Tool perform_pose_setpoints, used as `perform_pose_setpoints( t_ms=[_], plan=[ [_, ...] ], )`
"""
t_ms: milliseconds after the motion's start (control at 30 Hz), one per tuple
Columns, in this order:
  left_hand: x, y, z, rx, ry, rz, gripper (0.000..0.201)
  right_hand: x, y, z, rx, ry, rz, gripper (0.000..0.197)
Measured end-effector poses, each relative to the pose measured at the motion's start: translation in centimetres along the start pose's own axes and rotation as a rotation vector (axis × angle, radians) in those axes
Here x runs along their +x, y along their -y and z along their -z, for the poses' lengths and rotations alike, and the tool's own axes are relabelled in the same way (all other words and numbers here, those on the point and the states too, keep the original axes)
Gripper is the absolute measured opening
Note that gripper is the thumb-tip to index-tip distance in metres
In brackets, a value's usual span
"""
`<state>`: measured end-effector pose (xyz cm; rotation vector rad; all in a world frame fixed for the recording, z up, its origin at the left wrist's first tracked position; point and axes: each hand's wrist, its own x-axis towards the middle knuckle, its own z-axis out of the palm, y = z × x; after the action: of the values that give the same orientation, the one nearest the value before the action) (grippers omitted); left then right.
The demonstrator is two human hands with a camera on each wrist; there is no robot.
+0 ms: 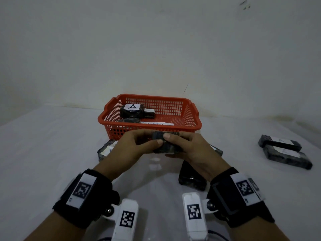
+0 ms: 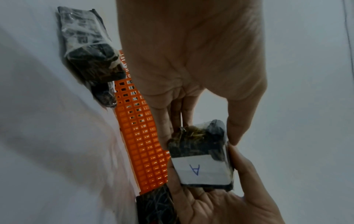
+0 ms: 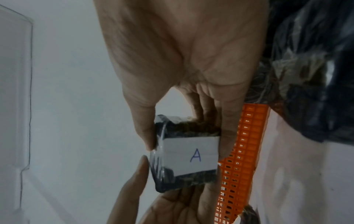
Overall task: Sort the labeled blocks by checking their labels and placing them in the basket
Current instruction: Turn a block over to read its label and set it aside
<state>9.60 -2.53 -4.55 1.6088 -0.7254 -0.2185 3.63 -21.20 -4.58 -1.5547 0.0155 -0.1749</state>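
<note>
White cloth (image 1: 52, 145) covers the surface, and a plain pale wall (image 1: 156, 40) stands behind it. An orange basket (image 1: 191, 117) is set near the wall; inside it several dark wrapped blocks lie at the left, the topmost (image 1: 131, 111) showing a white label marked A, and a paper slip (image 1: 157, 123) with writing too blurred to read lies on the basket floor. Just in front of the basket a dark block (image 1: 166, 142) is held off the cloth between both hands: the left hand (image 1: 128, 148) pinches one end with thumb and fingers, and the right hand (image 1: 194, 150) grasps the other end the same way. Its label (image 2: 199, 168), marked A, is turned underneath and is seen in both wrist views. More blocks lie on the cloth: one (image 1: 106, 149) below the left hand, one (image 1: 191, 178) under the right wrist, and two (image 1: 284, 152) side by side, touching, well apart at the right
</note>
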Motion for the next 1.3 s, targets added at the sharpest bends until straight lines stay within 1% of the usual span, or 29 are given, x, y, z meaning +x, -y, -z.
perform_pose_setpoints(
  t_ms=[67, 167, 300, 333, 400, 500, 533, 633, 733, 767, 833, 933, 1000, 1067, 1167, 1233, 1300],
  plan=[
    [0.0, 0.0, 0.1, -0.02, -0.001, 0.019, 0.021, 0.0, 0.0, 0.1, -0.002, 0.01, 0.012, 0.032],
    [0.3, 0.2, 0.3, -0.059, -0.043, 0.038, 0.023, 0.1, -0.2, 0.1, 0.023, 0.063, 0.012, 0.038],
    [0.2, 0.1, 0.5, -0.165, -0.004, 0.092, 0.034, 0.1, -0.1, 0.2, 0.012, 0.067, 0.036, 0.032],
    [0.2, 0.0, 0.4, -0.172, -0.002, 0.093, 0.033, 0.0, -0.1, 0.2, 0.013, 0.07, 0.041, 0.032],
    [0.2, -0.2, 0.2, -0.224, -0.026, 0.099, 0.022, -0.1, 0.1, 0.4, 0.017, 0.102, 0.052, 0.036],
    [0.3, -0.4, 0.2, -0.433, -0.049, 0.165, 0.02, -0.5, 0.3, 0.7, -0.035, 0.162, 0.066, 0.046],
    [0.3, -0.5, 0.2, -0.486, -0.061, 0.189, 0.02, -0.5, 0.3, 0.8, -0.068, 0.151, 0.078, 0.046],
    [0.3, -0.5, 0.4, -0.56, -0.068, 0.243, 0.024, -0.4, 0.3, 0.8, -0.127, 0.068, 0.101, 0.038],
    [0.4, -0.3, 0.1, -0.487, -0.073, 0.251, 0.03, -0.2, 0.2, 0.7, -0.079, 0.006, 0.109, 0.036],
    [0.4, -0.3, 0.0, -0.424, -0.078, 0.236, 0.032, -0.2, 0.2, 0.7, -0.029, -0.021, 0.1, 0.034],
    [0.4, -0.5, -0.5, -0.295, -0.085, 0.16, 0.033, 0.0, 0.3, 0.7, 0.048, -0.064, 0.077, 0.03],
    [0.7, -1.1, -1.6, -0.166, -0.124, 0.025, 0.033, -0.4, 0.7, 1.0, 0.063, -0.109, 0.042, 0.028],
    [1.2, -1.7, -2.6, -0.118, -0.14, 0.001, 0.035, -0.9, 1.6, 1.7, 0.081, -0.142, 0.014, 0.027],
    [1.9, -2.8, -3.9, -0.138, -0.117, 0.009, 0.03, -1.5, 2.7, 2.9, 0.054, -0.184, -0.001, 0.027],
    [3.7, -4.6, -6.5, -0.164, -0.039, 0.039, 0.024, -2.6, 4.2, 6.1, 0.009, -0.25, -0.016, 0.034],
    [5.3, -5.5, -9.5, -0.169, 0.016, 0.055, 0.025, -3.9, 5.1, 9.1, 0.021, -0.317, -0.025, 0.035],
    [7.1, -5.9, -13.4, -0.161, 0.05, 0.073, 0.031, -5.7, 5.9, 12.5, 0.027, -0.391, -0.048, 0.036]
  ],
)
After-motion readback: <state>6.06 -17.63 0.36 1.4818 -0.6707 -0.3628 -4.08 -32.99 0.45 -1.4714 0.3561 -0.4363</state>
